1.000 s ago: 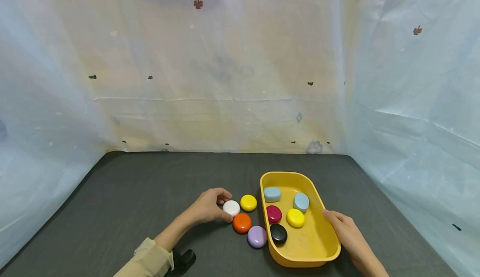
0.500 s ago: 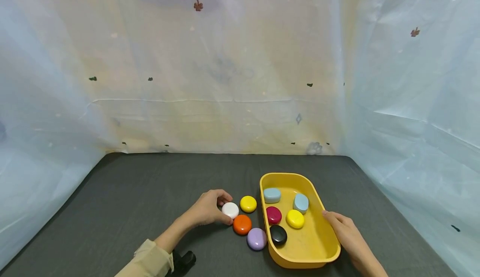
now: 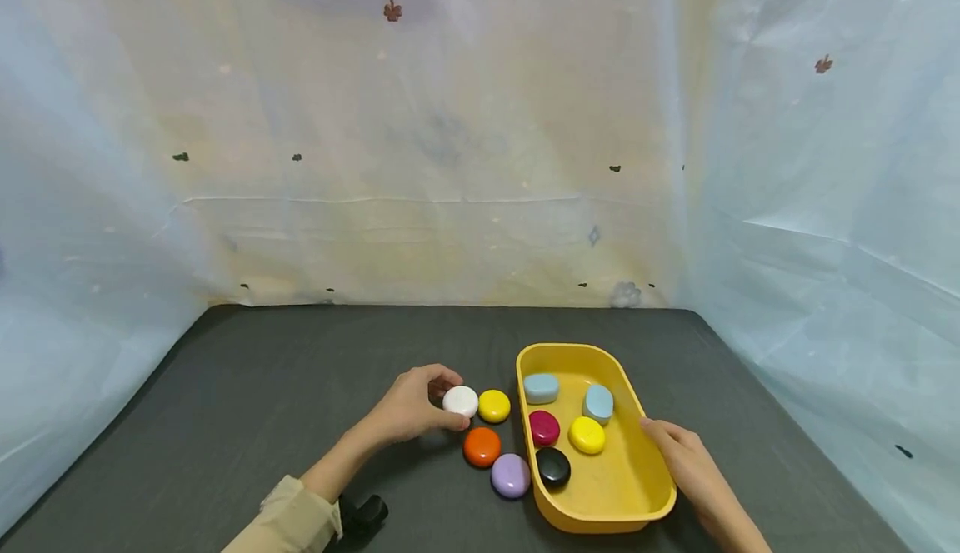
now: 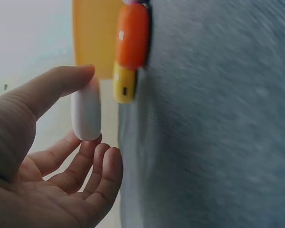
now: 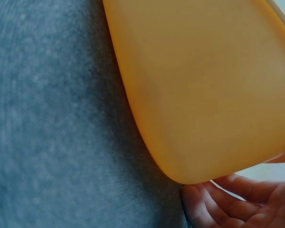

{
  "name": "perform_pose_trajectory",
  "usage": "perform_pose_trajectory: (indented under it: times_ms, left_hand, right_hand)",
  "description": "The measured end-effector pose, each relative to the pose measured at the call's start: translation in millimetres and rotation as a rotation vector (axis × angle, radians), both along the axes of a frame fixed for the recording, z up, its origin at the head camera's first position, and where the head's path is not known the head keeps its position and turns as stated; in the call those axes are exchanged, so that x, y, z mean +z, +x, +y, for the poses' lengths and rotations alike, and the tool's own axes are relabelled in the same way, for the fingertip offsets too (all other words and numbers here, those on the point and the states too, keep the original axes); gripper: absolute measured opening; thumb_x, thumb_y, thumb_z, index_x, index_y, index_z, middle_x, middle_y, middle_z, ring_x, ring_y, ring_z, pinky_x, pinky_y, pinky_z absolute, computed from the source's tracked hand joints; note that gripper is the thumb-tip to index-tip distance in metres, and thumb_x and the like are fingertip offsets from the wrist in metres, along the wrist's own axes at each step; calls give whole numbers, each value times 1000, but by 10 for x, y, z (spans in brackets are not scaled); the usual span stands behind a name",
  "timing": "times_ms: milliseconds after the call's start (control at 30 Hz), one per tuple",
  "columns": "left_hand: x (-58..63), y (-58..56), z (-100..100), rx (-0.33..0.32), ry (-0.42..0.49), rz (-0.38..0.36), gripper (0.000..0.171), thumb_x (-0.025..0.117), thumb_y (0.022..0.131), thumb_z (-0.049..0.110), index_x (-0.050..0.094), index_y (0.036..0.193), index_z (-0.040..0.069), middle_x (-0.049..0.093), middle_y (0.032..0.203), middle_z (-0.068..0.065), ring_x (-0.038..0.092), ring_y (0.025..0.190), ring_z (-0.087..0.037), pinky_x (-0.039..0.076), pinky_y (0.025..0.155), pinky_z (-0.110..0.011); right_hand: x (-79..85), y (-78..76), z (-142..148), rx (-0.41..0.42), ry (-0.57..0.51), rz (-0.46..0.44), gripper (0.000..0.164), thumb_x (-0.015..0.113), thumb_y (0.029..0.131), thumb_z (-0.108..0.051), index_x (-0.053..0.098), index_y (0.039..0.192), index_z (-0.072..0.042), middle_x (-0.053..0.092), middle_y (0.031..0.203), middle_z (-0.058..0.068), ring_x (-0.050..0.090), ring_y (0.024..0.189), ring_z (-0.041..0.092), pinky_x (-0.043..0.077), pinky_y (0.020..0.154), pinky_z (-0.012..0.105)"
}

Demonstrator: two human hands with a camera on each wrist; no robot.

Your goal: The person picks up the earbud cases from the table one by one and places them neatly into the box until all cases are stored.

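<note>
My left hand [image 3: 412, 403] pinches a white glossy disc [image 3: 461, 401] between thumb and fingers. The left wrist view shows the white disc [image 4: 86, 111] lifted off the grey cloth, thumb [image 4: 69, 80] on one side. Close to it on the cloth lie a yellow disc [image 3: 494, 406], an orange disc [image 3: 482, 447] and a purple disc [image 3: 511, 475]. My right hand [image 3: 688, 461] grips the right wall of the yellow tray [image 3: 651, 478], thumb at the rim. In the right wrist view, its fingers [image 5: 228, 202] curl against the outside of the tray.
Inside the tray are two light blue pieces [image 3: 541, 388], a crimson disc [image 3: 543, 427], a yellow disc [image 3: 587, 435] and a black disc [image 3: 553, 467]. The dark grey cloth [image 3: 337, 353] covers the table. Pale plastic sheeting [image 3: 450, 161] hangs behind and at both sides.
My left hand has raised the white disc off the cloth, away from the orange one and slightly towards the back. My right hand keeps its grip on the tray.
</note>
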State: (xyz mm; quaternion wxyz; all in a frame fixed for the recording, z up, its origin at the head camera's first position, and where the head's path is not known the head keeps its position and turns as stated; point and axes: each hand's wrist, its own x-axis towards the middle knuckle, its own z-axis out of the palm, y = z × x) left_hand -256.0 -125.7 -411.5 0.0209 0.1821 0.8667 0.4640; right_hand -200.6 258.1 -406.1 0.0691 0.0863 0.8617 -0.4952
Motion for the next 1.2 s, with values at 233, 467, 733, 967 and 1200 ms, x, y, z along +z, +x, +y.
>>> perform_pose_trajectory:
  times_ms: [233,467,733,967,1200]
  left_hand:
    - [188,23,167,-16,132,109,51,87,74,36,65,116,17,63,103,4,60,91,-15,55,73,-34]
    - [391,-46,438,-66,184,212,48,85,78,34,64,118,18,63,106,7,60,91,-12,55,74,-30]
    - [431,-137,806,-172,93,251,47,84,80,28,64,118,9,63,103,5,59,91,-12,53,74,-26]
    - [405,-119,1050,-237,54,261,45,83,81,27,65,118,9,63,104,5,57,94,-12,52,81,-34]
    - [352,-164,1180,-243,46,253,47,83,80,29,65,118,8,63,105,6,56,93,-8,50,81,-25]
  right_hand:
    - [-6,2,-6,-17,-17,7,64,48,102,-46,54,131,11,65,112,13,63,89,20,55,75,37]
    - [21,-1,-8,-13,-19,22,59,47,102,-42,55,130,10,66,109,12,63,87,21,55,74,36]
    - [5,37,-17,-4,-20,48,57,47,102,-39,56,129,10,66,109,13,64,86,21,55,71,35]
    - [-6,39,-29,-6,-21,40,56,47,102,-41,59,125,9,67,99,8,63,81,22,54,70,35]
    - [-4,24,-22,-16,-6,31,57,46,103,-42,59,125,9,67,96,7,63,79,21,54,68,34]
